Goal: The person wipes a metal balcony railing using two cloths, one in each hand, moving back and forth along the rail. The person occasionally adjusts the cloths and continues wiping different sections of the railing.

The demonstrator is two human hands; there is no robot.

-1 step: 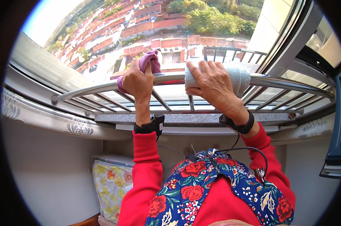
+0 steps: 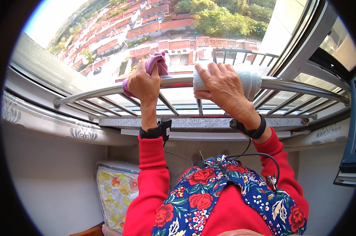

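A curved, shiny metal railing (image 2: 178, 82) spans the window in front of me. My left hand (image 2: 143, 87) is closed in a fist round a purple cloth (image 2: 157, 63) at the rail's left half. Part of that cloth sticks up above the fist, and another bit shows at its left side. Farther right, a pale blue towel (image 2: 252, 82) is draped round the top bar. My right hand (image 2: 227, 89) grips it from above, fingers curved over the bar and thumb on the near side. The fingertips' far side is hidden.
Thin metal bars run below the top rail, above a speckled stone sill (image 2: 193, 123). Patterned fabric (image 2: 83, 132) lines the wall below the window. A floral cushion-like item (image 2: 117, 192) lies lower left. Black cables (image 2: 264, 155) hang by my wrists. A dark-framed panel (image 2: 351, 145) juts in at right.
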